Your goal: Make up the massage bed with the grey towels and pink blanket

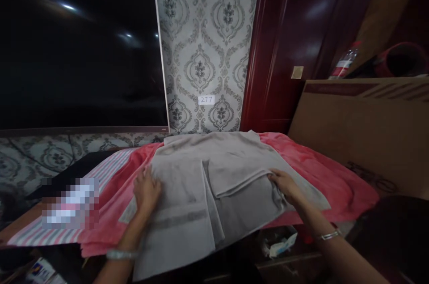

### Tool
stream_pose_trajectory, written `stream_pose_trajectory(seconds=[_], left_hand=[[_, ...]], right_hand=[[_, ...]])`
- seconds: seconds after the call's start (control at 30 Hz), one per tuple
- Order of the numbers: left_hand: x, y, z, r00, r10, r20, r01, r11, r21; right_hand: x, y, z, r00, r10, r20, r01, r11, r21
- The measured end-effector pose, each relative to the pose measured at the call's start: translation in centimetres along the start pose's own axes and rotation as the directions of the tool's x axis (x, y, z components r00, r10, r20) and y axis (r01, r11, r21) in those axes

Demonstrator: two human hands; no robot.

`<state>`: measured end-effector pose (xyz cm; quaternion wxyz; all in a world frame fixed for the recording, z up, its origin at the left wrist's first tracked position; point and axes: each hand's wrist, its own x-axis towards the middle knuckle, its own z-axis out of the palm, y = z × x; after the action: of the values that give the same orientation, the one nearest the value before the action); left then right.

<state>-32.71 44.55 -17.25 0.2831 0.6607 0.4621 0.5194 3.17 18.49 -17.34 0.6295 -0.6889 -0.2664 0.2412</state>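
Note:
A light grey cloth (181, 185) is spread over a pink blanket (335, 176), its near part hanging past the front edge. It has a long split down the middle, and right of the split a flap is folded back in layers. My left hand (146, 189) rests on the cloth's left side with its fingers spread. At the right, my right hand (284, 184) pinches the folded edge of the flap between thumb and fingers. Under the pink blanket's left side lies a striped cloth (114, 165).
A large television (80, 60) stands behind at the left, before patterned wallpaper. At the right, a big cardboard box (362, 127) carries a plastic bottle (345, 62) and a tape roll (400, 60). Below the front edge is an opened plastic packet (281, 243).

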Motion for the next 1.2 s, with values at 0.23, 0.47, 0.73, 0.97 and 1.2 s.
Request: stream_pose_trajectory(seconds=[0.23,0.47,0.73,0.97,1.2], left_hand=[[-15.1,3.1,7.8,0.58,0.371,0.725,-0.341,0.919,-0.198],[-17.6,6.3,11.9,0.367,0.307,0.878,-0.614,0.789,-0.02],[-15.2,2.6,7.5,0.449,0.241,0.86,-0.786,0.565,0.251],[-15.9,0.7,5.8,0.449,0.189,0.873,-0.8,0.52,0.298],[-15.1,2.6,7.8,0.405,0.234,0.884,-0.845,0.466,0.264]], right_hand=[[-3.2,3.6,3.0,0.999,0.001,0.036,-0.003,0.998,0.07],[-3.5,3.3,2.2,0.979,-0.205,-0.014,0.204,0.977,-0.062],[-1.0,9.5,-3.6,0.987,0.01,-0.158,-0.052,0.964,-0.26],[-2.4,9.3,-0.2,0.941,-0.285,-0.18,0.076,0.702,-0.709],[-1.8,6.3,7.8,0.843,-0.432,0.32,0.498,0.403,-0.768]])
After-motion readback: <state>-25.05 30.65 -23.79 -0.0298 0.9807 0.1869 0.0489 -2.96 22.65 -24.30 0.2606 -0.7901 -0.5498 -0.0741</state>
